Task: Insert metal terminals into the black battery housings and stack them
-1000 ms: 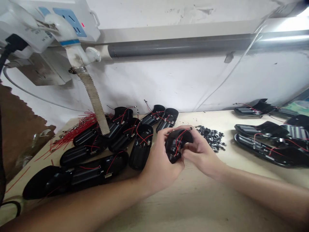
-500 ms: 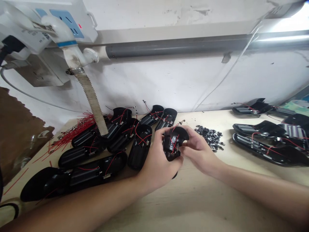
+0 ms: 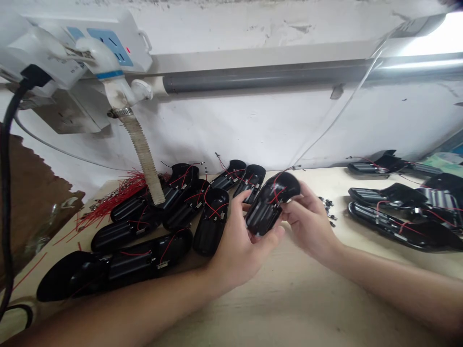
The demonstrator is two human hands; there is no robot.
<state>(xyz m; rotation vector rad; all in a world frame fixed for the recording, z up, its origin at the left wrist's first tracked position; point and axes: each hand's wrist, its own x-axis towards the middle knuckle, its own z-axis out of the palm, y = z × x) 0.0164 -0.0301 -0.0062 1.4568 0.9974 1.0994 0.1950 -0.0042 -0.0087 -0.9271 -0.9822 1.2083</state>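
Observation:
Between my hands, above the table, is a black plastic shell with ribbed slots in its lower half and red wires crossing its rounded upper end. It tilts with its top toward the right. My left hand is closed round its lower left side, thumb along the near edge. My right hand pinches at the shell's right edge, by the red wires; whether a small part is between those fingertips I cannot tell. Just left of my left hand lies a similar black shell with red wires.
More wired black shells crowd the table's left, and others lie at the right. Red wires form a heap at back left, beneath a hanging corrugated hose. Small dark metal parts lie beyond my right hand.
The shell in my hands has turned: it was nearly end-on, and now its ribbed inner face shows. It covers more of the small-parts pile. The view has shifted slightly.

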